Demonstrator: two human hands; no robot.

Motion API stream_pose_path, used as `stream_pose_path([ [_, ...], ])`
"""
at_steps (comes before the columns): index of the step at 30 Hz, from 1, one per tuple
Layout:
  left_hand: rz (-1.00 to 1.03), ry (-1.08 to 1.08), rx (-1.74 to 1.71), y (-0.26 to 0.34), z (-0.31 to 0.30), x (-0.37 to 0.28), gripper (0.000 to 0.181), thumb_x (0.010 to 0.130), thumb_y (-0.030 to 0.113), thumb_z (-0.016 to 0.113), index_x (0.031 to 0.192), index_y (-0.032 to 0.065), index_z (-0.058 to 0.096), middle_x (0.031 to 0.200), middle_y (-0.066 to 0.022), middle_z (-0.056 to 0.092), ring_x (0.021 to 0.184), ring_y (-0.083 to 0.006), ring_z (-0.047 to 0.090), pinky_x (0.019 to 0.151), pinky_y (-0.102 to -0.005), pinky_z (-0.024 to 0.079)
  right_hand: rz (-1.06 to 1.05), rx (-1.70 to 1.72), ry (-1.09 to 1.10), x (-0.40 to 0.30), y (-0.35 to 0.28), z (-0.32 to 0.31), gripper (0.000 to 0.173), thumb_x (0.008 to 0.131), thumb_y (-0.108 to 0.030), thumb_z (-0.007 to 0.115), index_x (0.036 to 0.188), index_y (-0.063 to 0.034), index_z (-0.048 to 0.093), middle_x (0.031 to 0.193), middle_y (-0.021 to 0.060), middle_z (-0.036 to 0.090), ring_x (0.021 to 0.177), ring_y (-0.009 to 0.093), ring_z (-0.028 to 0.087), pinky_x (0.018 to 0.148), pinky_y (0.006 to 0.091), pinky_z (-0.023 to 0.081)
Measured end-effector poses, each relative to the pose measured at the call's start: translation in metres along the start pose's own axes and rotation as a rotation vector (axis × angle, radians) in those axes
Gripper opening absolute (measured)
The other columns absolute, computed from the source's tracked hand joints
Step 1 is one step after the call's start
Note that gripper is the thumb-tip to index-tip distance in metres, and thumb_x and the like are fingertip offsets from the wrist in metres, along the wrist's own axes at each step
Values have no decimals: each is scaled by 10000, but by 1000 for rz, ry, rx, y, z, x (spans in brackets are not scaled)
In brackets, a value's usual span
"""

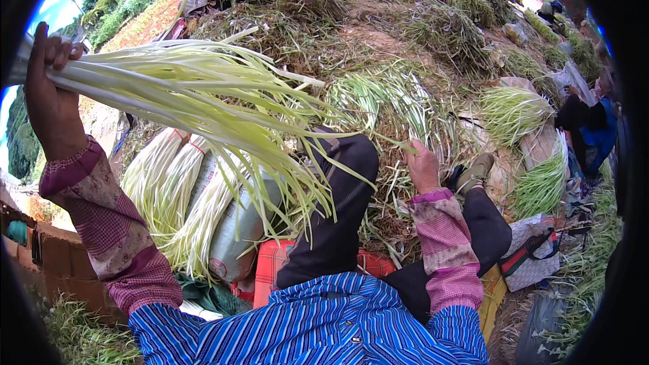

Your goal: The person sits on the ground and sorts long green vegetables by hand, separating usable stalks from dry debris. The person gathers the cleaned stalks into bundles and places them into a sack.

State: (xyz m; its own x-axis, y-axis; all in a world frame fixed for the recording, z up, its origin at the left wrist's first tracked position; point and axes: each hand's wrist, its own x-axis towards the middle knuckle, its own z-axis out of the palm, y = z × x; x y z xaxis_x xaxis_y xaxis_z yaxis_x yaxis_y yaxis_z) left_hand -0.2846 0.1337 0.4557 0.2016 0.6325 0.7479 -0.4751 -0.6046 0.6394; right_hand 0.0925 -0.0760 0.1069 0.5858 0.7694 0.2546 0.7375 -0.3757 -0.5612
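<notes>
My left hand (pixel 56 86), raised at the far left, grips a thick bundle of pale yellow-green garlic chives or similar long leaves (pixel 192 86) by its white end. The loose leaf tips fan out to the right and droop over my bent knee. My right hand (pixel 424 165) pinches the tip of one green leaf (pixel 393 141) that stretches away from the bundle. Below the bundle, tied bunches (pixel 167 182) with red bands lie on a stuffed grey-green sack (pixel 243 228). Loose green and white stalks (pixel 385 99) lie on the ground beyond my knees.
Heaps of discarded leaves (pixel 441 35) cover the ground ahead. More bunches (pixel 514 111) lie at the right, near a seated person in blue (pixel 598 132). A patterned bag (pixel 532 253) stands beside my right leg. A brick wall (pixel 66 258) borders the left.
</notes>
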Motion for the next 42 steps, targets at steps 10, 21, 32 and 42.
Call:
stream_pose_path([
  [10, -246, -959, 411, -134, 211, -157, 279, 722, 123, 638, 968, 15, 561, 725, -27, 574, 652, -80, 512, 587, -240, 424, -226, 267, -273, -98, -35, -1, 476, 844, -323, 412, 1243, -71, 350, 1243, 217, 351, 1145, 345, 346, 941, 379, 304],
  [21, -122, -962, 511, -175, 331, -322, 228, 700, 232, 583, 837, 66, 510, 639, -193, 564, 621, -375, 549, 534, -448, 423, 124, 1350, 775, -116, -14, -102, 382, 717, -209, 685, 978, -2, 497, 861, 11, 537, 770, 86, 493, 702, 224, 399],
  [32, 119, -1331, 497, -100, 315, -224, 547, 714, 342, 608, 1140, 37, 451, 1056, -181, 529, 946, -336, 522, 798, -371, 426, 148, 1603, 790, -106, -28, -84, 362, 790, -93, 574, 1115, 22, 462, 691, -14, 524, 587, 42, 473, 530, 192, 401],
  [42, 244, -1394, 383, -78, 336, -232, 269, 828, 201, 468, 1037, 44, 531, 1133, -139, 486, 1041, -294, 469, 860, -364, 389, -161, 1687, 647, -117, -63, -76, 306, 789, -64, 557, 1069, 17, 463, 1037, 65, 501, 975, 146, 487, 809, 270, 410],
])
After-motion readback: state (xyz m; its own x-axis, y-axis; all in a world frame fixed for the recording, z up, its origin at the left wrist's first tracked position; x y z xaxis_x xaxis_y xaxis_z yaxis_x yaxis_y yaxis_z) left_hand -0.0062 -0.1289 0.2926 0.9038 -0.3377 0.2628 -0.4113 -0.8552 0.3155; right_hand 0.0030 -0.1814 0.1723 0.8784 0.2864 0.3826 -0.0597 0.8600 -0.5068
